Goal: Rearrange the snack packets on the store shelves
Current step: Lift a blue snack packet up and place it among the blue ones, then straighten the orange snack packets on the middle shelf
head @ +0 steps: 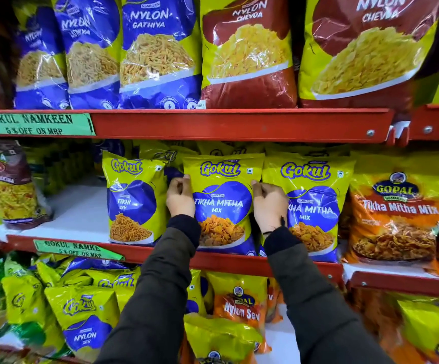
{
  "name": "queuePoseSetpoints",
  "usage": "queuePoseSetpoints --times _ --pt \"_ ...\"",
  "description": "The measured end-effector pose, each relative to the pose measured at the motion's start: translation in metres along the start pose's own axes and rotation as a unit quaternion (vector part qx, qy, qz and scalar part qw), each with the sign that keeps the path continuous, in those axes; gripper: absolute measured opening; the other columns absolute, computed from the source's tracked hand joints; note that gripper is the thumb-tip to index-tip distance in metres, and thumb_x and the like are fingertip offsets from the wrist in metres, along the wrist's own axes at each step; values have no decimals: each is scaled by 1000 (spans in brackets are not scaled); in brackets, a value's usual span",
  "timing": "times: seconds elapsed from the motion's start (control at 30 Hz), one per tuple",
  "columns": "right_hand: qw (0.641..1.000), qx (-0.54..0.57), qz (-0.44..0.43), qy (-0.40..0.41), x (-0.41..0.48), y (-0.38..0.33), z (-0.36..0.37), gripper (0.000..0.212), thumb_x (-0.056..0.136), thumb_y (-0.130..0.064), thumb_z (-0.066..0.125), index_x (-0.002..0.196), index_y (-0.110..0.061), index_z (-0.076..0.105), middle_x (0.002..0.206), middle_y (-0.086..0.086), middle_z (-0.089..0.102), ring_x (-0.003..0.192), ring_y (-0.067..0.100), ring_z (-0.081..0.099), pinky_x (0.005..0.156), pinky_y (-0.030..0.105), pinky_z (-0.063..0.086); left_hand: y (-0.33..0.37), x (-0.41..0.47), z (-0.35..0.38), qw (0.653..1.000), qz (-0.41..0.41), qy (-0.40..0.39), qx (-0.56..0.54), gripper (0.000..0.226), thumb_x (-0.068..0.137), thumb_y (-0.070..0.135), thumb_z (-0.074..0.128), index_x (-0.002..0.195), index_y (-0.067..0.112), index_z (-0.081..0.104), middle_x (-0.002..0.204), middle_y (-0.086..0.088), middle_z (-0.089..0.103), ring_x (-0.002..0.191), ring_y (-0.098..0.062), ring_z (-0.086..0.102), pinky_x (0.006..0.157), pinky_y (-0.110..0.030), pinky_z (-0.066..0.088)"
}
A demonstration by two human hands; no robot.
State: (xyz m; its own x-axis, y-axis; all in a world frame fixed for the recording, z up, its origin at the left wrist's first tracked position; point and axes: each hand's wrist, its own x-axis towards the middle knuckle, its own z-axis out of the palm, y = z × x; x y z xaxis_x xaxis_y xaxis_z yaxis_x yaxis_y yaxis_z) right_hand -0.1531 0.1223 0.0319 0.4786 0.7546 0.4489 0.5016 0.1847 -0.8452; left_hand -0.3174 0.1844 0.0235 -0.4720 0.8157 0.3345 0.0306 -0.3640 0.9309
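A yellow and blue Gokul Tikha Mitha Mix packet (222, 203) stands upright on the middle shelf (160, 252). My left hand (180, 197) grips its left edge and my right hand (269, 203) grips its right edge, fingers curled behind the packet. A Gokul Tikhi Sev packet (133, 200) stands just to its left. A second Tikha Mitha Mix packet (313, 206) stands to its right, partly covered by my right hand. More Gokul packets show behind this front row.
An orange Gopal Tikha Mitha Mix packet (397, 208) is at the right. The middle shelf has a bare white stretch (79, 214) left of the Tikhi Sev. Large Nylon Gathiya (157, 53) and Nylon Chevda (247, 53) bags fill the upper shelf; the lower shelf holds several Nylon Sev packets (84, 319).
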Motion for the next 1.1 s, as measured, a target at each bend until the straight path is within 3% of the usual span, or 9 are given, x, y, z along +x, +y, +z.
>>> queuePoseSetpoints --times 0.07,0.17,0.33,0.47,0.6,0.77,0.87,0.97,1.1 --pt "1000 -1 9 -15 -2 -1 -4 41 100 -31 54 66 -9 60 53 9 48 62 32 43 55 31 15 2 -2 -1 1000 -13 9 -4 23 100 19 53 84 2 54 67 -14 46 59 -16 38 60 -27 35" --pt "999 14 -14 -26 -11 3 -18 35 97 -35 55 92 -7 75 79 11 77 74 26 70 66 26 48 6 -14 -8 999 -4 31 8 27 100 24 52 113 2 61 106 -20 66 90 -20 55 80 -24 41" --pt "991 97 -80 48 -24 17 -61 21 94 -32 62 106 -21 75 91 -1 80 85 12 76 82 40 63 24 -75 5 976 192 80 61 28 98 27 53 123 16 56 125 -3 60 115 -21 55 100 -34 39" --pt "973 16 -186 136 -17 32 -107 21 95 -25 62 113 -21 71 105 -6 72 95 12 66 87 28 53 40 -116 40 960 225 -58 155 26 98 37 53 98 16 67 91 -4 70 85 -24 63 80 -41 51" --pt "994 -8 -26 106 2 55 -138 41 97 -25 60 134 -8 57 130 18 55 121 28 52 100 36 40 47 -134 71 891 111 -107 427 62 95 61 39 88 8 70 90 -21 71 91 -42 67 75 -43 52" --pt "993 76 86 17 20 77 -153 29 101 -17 52 121 -1 67 117 17 71 99 22 62 76 22 37 34 -146 89 954 99 -91 268 42 102 37 44 100 2 68 95 -28 71 92 -44 64 71 -42 44" --pt "984 144 102 26 27 78 -153 26 98 -22 59 106 0 70 92 15 71 78 19 58 74 27 39 31 -151 92 987 49 -57 141 32 99 30 52 95 2 65 89 -24 70 88 -40 63 66 -33 30" --pt "989 119 77 48 35 78 -152 24 96 -24 62 93 -1 67 75 20 67 70 25 57 68 37 43 29 -149 96 990 33 -36 129 31 99 30 53 89 2 61 82 -25 67 83 -41 61 67 -36 33" --pt "993 76 65 60 46 78 -155 23 95 -21 64 90 0 72 87 22 75 82 34 69 74 38 50 30 -133 101 980 29 -46 194 30 98 29 56 90 1 65 89 -25 71 89 -41 64 68 -33 33"
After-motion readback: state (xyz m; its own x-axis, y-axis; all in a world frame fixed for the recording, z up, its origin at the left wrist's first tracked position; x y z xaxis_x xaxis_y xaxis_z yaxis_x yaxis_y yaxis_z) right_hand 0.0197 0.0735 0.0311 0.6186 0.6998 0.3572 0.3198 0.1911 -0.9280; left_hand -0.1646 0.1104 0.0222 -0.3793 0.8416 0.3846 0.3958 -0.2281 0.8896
